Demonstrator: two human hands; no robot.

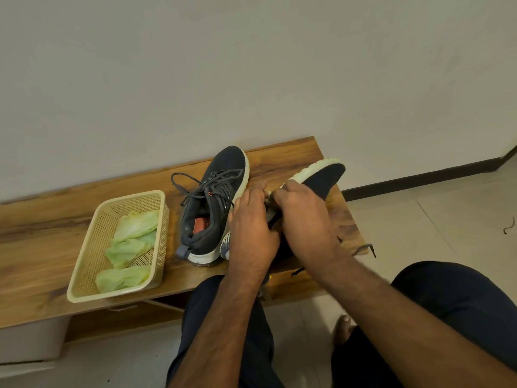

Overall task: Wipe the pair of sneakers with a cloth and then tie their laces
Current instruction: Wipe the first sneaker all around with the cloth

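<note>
On the wooden bench (84, 219) against the wall, one dark sneaker (214, 203) stands upright with its grey laces (195, 186) loose and untied. Just right of it, the second sneaker (319, 177) is tilted on its side, pale sole up. Left hand (251, 225) and right hand (303, 219) are both closed around this shoe, fingers meeting at its sole edge. A cream plastic basket (92, 247) near the left sneaker holds green cloths (131, 245). No brand mark or lettering is legible on either shoe.
</note>
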